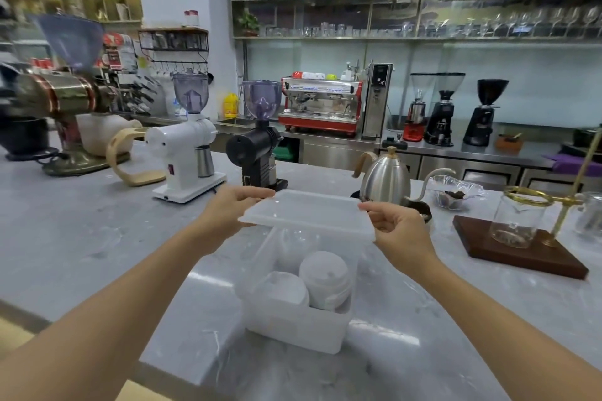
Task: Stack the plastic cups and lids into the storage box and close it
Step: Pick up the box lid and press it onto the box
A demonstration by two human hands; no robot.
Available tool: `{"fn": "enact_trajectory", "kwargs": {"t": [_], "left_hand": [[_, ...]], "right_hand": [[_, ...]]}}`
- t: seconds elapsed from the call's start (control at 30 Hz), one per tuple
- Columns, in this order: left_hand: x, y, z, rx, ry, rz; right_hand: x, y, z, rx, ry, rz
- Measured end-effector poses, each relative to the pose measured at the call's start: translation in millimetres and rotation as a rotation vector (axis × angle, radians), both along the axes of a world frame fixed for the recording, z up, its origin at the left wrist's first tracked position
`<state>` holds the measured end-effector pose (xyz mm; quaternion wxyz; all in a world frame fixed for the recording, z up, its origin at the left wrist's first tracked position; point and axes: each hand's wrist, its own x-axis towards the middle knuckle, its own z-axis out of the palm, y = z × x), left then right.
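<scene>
On a grey marble counter [97, 238] in a coffee bar, I hold a translucent box lid [309, 213] level in the air above the open storage box [293, 325]. My left hand [228, 208] pinches the lid's left edge, thumb on top and fingers beneath; my right hand [395, 226] is clamped on its right edge the same way. The lid's far part covers the rear of the box, and the near part of the box stands uncovered. Inside it, two stacks of white lids [325, 277] lie side by side, with clear plastic cups [294, 242] dimly visible behind them. Beyond the lid stand a white grinder [185, 153], a black grinder [257, 146] and a steel gooseneck kettle [386, 181]; a wooden drip stand [518, 246] sits to my right.
</scene>
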<state>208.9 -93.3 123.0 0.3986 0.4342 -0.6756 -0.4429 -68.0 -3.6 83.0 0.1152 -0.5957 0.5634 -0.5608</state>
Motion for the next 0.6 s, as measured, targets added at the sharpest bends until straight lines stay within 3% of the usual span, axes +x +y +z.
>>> {"fn": "enact_trajectory", "kwargs": {"t": [0.13, 0.33, 0.6], "left_hand": [[-6.1, 1.5, -5.2, 0.251, 0.127, 0.077], [-12.9, 6.7, -28.3, -0.054, -0.147, 0.149], [-18.2, 15.6, -46.4, -0.043, -0.191, 0.16]], "right_hand": [[5.6, 3.8, -10.5, 0.071, 0.03, 0.031], [16.1, 10.7, -25.6, 0.134, 0.089, -0.001], [25.9, 17.3, -35.1, 0.115, 0.228, -0.075]]}}
